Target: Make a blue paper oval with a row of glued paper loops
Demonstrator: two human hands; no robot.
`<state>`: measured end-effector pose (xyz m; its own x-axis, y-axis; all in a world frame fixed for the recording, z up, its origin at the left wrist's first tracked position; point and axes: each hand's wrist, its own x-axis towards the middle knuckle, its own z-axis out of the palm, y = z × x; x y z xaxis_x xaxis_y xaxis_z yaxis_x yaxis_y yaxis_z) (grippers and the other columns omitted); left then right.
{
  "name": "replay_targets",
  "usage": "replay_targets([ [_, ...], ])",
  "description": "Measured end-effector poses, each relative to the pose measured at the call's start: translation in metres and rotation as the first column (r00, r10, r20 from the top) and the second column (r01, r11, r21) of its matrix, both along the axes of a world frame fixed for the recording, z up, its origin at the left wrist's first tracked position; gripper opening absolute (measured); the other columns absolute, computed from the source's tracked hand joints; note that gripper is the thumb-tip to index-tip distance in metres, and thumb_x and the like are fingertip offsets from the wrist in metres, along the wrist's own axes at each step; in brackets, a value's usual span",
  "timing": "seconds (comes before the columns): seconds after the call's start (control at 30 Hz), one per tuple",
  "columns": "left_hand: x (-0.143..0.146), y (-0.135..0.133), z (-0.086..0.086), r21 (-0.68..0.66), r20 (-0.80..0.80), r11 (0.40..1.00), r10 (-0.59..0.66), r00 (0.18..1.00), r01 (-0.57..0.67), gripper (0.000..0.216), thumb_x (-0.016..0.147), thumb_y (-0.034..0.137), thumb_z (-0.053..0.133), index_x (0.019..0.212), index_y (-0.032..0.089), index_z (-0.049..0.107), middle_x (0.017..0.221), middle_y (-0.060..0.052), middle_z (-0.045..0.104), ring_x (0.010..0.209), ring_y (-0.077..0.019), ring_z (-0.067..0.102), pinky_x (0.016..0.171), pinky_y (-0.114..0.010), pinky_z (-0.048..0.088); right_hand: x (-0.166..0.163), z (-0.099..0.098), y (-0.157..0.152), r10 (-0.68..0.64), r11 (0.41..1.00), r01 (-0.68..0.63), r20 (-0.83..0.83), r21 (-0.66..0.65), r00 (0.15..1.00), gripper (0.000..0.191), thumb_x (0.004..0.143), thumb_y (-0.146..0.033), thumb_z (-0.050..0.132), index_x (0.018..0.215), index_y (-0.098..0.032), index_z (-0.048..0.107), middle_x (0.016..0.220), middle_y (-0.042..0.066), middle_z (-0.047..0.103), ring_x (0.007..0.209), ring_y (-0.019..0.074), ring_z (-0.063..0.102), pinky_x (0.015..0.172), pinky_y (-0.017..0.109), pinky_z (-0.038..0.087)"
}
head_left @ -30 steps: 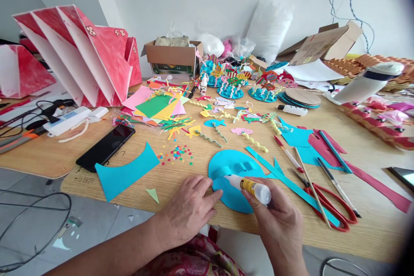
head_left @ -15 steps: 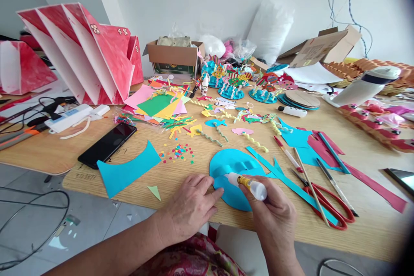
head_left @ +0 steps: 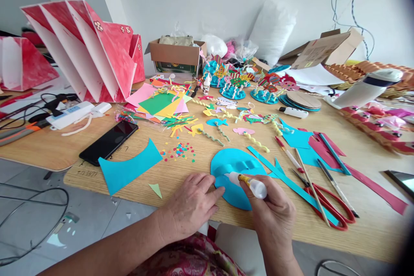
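A blue round disc (head_left: 233,197) lies flat at the table's front edge. Across its upper half runs a blue paper strip (head_left: 241,165) bent into raised waves. My right hand (head_left: 274,209) grips a small clear glue bottle (head_left: 258,189) with a yellow label, tilted so that its white nozzle points at the strip's left end. Whether glue is coming out cannot be made out. My left hand (head_left: 190,200) rests at the disc's left rim, its fingers stretched out and the fingertips on the blue surface; it holds nothing.
Red-handled scissors (head_left: 333,207), a long blue strip (head_left: 291,183) and brushes lie to the right. Left of the disc are confetti dots (head_left: 181,150), a curved blue offcut (head_left: 131,168) and a black phone (head_left: 108,142). Decorated blue discs (head_left: 232,91) stand farther back.
The view has shifted slightly. Both hands and the glue bottle keep nearly the same place over the disc.
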<state>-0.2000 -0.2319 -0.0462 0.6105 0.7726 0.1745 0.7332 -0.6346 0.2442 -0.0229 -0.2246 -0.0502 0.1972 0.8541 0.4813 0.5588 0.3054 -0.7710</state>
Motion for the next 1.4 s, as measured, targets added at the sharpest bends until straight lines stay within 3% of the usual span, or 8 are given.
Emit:
replay_targets([
  [0.43,0.001,0.001,-0.002,0.004,-0.009,1.0,0.001,1.0,-0.001,0.035,0.085,0.025,0.052,0.12,0.022,0.048,0.105,-0.006,0.05,0.102,-0.0223,0.045,0.09,-0.039,0.041,0.0,-0.003,0.001,0.029,0.998,-0.032,-0.052,-0.056,0.998,0.013,0.074,-0.034,0.065,0.071,-0.022,0.063,0.066,0.0,0.062,0.064,0.017,0.057,0.057,0.027,0.043],
  [0.6,0.001,0.001,-0.003,0.031,-0.006,1.0,-0.004,1.0,0.004,0.035,0.084,0.026,0.053,0.119,0.022,0.048,0.104,-0.006,0.051,0.101,-0.0217,0.046,0.089,-0.039,0.042,0.0,-0.006,-0.001,0.03,0.984,-0.076,-0.269,-0.16,0.963,0.019,0.07,-0.037,0.068,0.078,-0.021,0.064,0.074,0.001,0.063,0.055,0.0139,0.056,0.048,0.025,0.046],
  [0.73,0.001,0.001,-0.003,0.048,-0.008,0.999,-0.005,1.0,0.005,0.035,0.084,0.025,0.052,0.119,0.022,0.048,0.105,-0.006,0.051,0.101,-0.0219,0.046,0.088,-0.039,0.042,0.0,-0.007,-0.005,-0.021,0.977,-0.088,-0.495,-0.195,0.869,0.022,0.066,-0.034,0.072,0.081,-0.019,0.064,0.075,0.001,0.064,0.047,0.011,0.055,0.043,0.024,0.047],
  [0.9,0.001,0.0,-0.003,0.042,-0.017,0.999,-0.011,1.0,0.012,0.035,0.084,0.024,0.052,0.119,0.021,0.048,0.107,-0.007,0.05,0.101,-0.0229,0.046,0.088,-0.039,0.043,0.003,-0.006,-0.011,-0.037,0.978,-0.109,-0.667,-0.175,0.744,0.02,0.066,-0.028,0.073,0.082,-0.02,0.063,0.068,-0.001,0.064,0.049,0.0115,0.058,0.043,0.022,0.045],
  [1.0,0.0,0.0,-0.003,0.05,-0.019,0.999,-0.015,1.0,0.015,0.036,0.084,0.023,0.052,0.119,0.021,0.047,0.108,-0.007,0.049,0.101,-0.0231,0.046,0.087,-0.039,0.043,0.008,-0.002,-0.017,-0.085,0.98,-0.085,-0.76,-0.181,0.644,0.022,0.065,-0.027,0.074,0.082,-0.02,0.063,0.075,0.0,0.064,0.05,0.0122,0.06,0.04,0.02,0.043],
  [1.1,0.0,0.0,-0.004,0.06,-0.019,0.998,-0.017,1.0,0.018,0.035,0.083,0.022,0.053,0.118,0.021,0.048,0.107,-0.007,0.049,0.1,-0.0231,0.046,0.085,-0.039,0.044,0.015,0.002,-0.022,-0.108,0.975,-0.108,-0.836,-0.195,0.537,0.023,0.064,-0.026,0.075,0.083,-0.02,0.062,0.083,0.001,0.063,0.053,0.0123,0.062,0.042,0.02,0.045],
  [1.3,0.0,0.0,-0.002,0.065,0.01,0.998,-0.016,1.0,0.015,0.031,0.08,0.018,0.055,0.111,0.021,0.053,0.105,-0.007,0.05,0.098,-0.0229,0.048,0.084,-0.039,0.046,0.026,-0.001,-0.024,-0.094,0.963,-0.204,-0.928,-0.177,0.361,0.024,0.06,-0.027,0.077,0.078,-0.021,0.062,0.077,0.0,0.063,0.054,0.0099,0.058,0.038,0.015,0.042],
  [1.4,0.0,-0.003,0.003,0.024,0.147,0.999,-0.039,0.988,0.035,0.026,0.083,0.011,0.047,0.105,0.018,0.057,0.1,-0.007,0.054,0.093,-0.0208,0.051,0.081,-0.037,0.046,0.029,-0.004,-0.023,-0.107,0.957,-0.232,-0.954,-0.176,0.282,0.023,0.061,-0.027,0.077,0.077,-0.021,0.062,0.072,-0.001,0.062,0.052,0.0072,0.054,0.037,0.012,0.041],
])
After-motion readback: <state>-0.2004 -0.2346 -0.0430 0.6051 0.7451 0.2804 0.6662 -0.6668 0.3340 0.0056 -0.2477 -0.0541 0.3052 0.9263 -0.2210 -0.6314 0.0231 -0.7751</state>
